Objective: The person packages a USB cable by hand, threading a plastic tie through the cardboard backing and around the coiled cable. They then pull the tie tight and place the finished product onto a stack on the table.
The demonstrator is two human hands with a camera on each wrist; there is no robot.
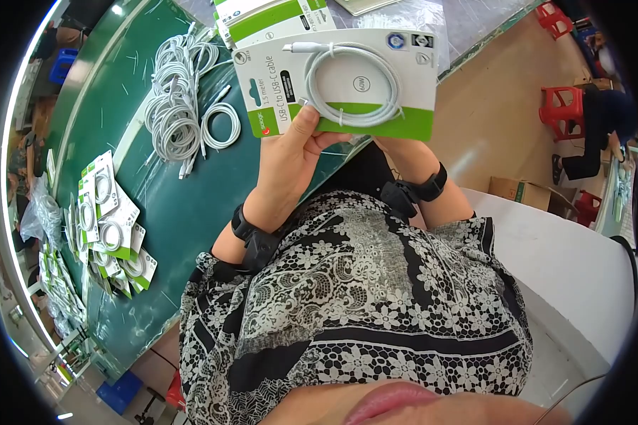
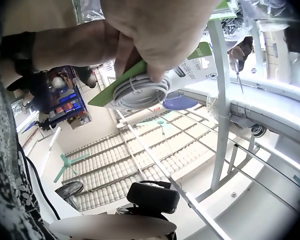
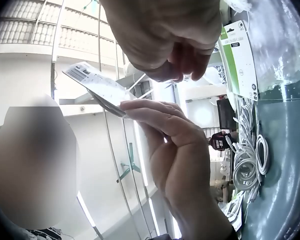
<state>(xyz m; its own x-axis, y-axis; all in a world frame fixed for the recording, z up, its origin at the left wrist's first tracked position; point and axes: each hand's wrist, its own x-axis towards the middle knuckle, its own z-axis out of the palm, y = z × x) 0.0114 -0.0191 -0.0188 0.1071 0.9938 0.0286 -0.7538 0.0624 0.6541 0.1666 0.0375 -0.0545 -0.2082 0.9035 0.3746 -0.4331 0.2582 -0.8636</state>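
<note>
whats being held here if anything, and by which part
A packaging card bearing a coiled white cable: the left hand pinches its lower edge in the head view, thumb in front. Whether the right hand also grips it cannot be told.

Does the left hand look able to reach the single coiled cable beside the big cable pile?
Probably yes: the coiled cable lies near the left hand with bare green table between, though that hand grips the packaged cable and may need to let go first.
</note>
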